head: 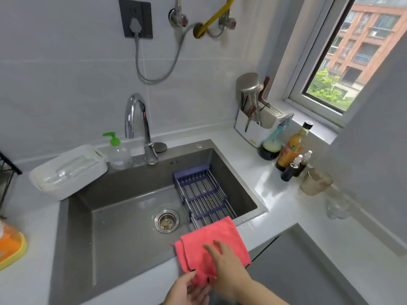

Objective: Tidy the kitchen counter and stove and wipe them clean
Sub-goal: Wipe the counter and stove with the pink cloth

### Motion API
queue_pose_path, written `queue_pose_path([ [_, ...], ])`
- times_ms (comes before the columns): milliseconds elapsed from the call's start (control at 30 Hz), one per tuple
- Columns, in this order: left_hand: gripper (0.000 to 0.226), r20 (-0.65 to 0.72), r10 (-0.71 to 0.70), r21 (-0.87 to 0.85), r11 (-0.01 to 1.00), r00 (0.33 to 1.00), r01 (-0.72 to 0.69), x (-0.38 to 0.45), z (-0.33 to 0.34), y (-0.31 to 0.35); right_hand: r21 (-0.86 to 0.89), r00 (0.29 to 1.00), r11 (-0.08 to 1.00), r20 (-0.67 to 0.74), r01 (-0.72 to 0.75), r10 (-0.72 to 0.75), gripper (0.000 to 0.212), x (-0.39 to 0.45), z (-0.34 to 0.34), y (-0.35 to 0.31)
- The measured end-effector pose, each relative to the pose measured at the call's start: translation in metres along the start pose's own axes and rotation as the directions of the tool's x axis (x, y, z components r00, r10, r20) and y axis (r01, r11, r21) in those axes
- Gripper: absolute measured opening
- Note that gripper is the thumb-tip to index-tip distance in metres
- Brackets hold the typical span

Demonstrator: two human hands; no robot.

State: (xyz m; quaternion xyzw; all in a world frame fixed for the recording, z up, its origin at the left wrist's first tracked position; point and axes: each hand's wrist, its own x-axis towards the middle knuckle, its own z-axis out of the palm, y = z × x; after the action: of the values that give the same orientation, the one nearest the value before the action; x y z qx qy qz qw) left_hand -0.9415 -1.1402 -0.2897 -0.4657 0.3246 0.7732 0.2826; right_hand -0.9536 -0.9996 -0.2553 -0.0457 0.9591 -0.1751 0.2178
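Left grip (190, 287) half cut off, on cloth (211, 241)

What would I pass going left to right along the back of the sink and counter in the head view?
White plastic box → green-pump soap bottle → chrome faucet → white utensil holder → blue spray bottle → orange-labelled sauce bottle.

The near part of the pink cloth (211, 245) is covered by the right hand (226, 267) and left hand (189, 289), both cut off by the bottom edge. The orange and yellow thing (11, 245) runs off the left edge. The clear glass (337, 208) at the right is blurred.
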Motion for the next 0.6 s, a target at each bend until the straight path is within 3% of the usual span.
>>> queue_pose_path([
  [67,0.024,0.082,-0.074,0.080,0.994,0.994,0.067,-0.008,0.005,-0.002,-0.060,0.999,0.998,0.025,0.032,-0.031,0.077,0.005,0.006,-0.002],
  [133,0.025,0.080,-0.085,0.160,0.985,0.993,0.072,-0.019,0.004,0.004,-0.093,0.998,0.994,0.042,0.051,-0.047,0.079,0.008,0.012,-0.003],
  [267,0.016,0.056,-0.014,0.287,0.958,0.998,-0.002,-0.031,0.009,0.023,-0.136,0.998,0.990,-0.044,0.039,-0.045,0.034,0.010,0.016,-0.002],
  [367,0.015,0.087,-0.021,0.304,0.953,0.996,-0.007,-0.028,0.005,0.026,0.010,0.995,1.000,-0.101,-0.001,0.002,0.027,0.010,0.014,-0.004],
  [433,0.013,0.095,-0.014,0.275,0.961,0.995,-0.013,-0.024,0.003,0.026,0.210,0.990,0.977,-0.130,-0.032,0.060,0.021,0.005,0.010,-0.009],
  [533,0.013,0.141,0.038,0.193,0.979,0.989,-0.065,-0.027,-0.001,0.023,0.519,0.956,0.854,-0.223,-0.047,0.188,0.015,-0.007,-0.003,-0.015],
  [600,0.019,0.185,0.063,0.162,0.982,0.981,-0.093,-0.036,0.000,0.021,0.620,0.931,0.784,-0.269,-0.029,0.247,0.017,-0.016,-0.017,-0.016],
])
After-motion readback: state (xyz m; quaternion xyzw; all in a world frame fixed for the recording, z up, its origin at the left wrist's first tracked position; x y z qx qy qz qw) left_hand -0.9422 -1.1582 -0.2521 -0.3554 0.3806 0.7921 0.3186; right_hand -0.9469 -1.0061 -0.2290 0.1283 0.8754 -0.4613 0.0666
